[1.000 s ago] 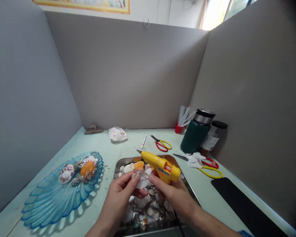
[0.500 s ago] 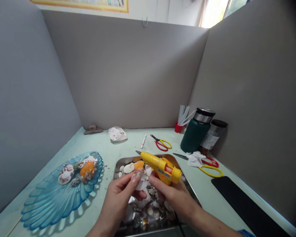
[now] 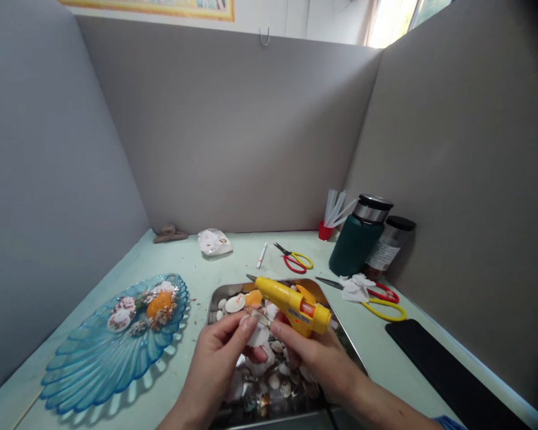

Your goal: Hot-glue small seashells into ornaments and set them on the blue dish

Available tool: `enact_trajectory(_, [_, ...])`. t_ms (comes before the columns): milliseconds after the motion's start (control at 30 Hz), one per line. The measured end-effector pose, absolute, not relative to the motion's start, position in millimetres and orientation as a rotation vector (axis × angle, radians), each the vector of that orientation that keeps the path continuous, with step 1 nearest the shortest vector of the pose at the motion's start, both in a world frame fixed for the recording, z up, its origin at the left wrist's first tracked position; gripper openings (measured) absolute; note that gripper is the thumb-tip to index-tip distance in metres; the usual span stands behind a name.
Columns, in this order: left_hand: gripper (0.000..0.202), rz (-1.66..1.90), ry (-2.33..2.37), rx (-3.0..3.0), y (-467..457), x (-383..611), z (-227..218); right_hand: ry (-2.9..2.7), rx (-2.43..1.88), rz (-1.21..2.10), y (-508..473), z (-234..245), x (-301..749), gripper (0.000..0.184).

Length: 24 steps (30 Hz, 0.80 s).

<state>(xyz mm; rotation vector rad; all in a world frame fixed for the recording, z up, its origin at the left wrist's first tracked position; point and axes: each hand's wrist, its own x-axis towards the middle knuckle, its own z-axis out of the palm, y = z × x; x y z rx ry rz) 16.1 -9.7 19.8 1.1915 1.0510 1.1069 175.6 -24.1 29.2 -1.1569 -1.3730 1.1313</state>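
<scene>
My left hand point(image 3: 215, 364) pinches a small white shell point(image 3: 257, 334) between thumb and fingers, above the metal tray point(image 3: 215, 295) of loose seashells. My right hand point(image 3: 316, 355) grips a yellow hot glue gun point(image 3: 291, 304), nozzle pointing up-left over the tray; its forefinger reaches across and touches the same shell. To the left lies a blue shell-shaped glass dish point(image 3: 94, 364) with several shells point(image 3: 146, 307) glued near its upper end.
At the back stand a green flask point(image 3: 358, 239), a dark jar point(image 3: 388, 248) and a red cup of white sticks point(image 3: 329, 224). Red-and-yellow scissors point(image 3: 296, 260), a second pair point(image 3: 379, 301) with tissue, a marker point(image 3: 262, 255), a black pad point(image 3: 443, 376) and grey partition walls surround the desk.
Both hands and the glue gun stay nearly still over the tray; the view has shifted slightly. The pinch on the shell is unchanged.
</scene>
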Motion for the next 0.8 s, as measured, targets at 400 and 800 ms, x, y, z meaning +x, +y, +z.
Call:
enact_trajectory(400, [0.029,1.092,0.959,1.125,-7.6,16.3,16.2,-1.423,-1.164,1.097,-24.1,29.7,177.3,0.011])
enact_trajectory(800, [0.03,1.102,0.99,1.183,-7.6,15.4,12.9,-1.449,-1.193,1.02,-25.7,32.8,176.5,0.013])
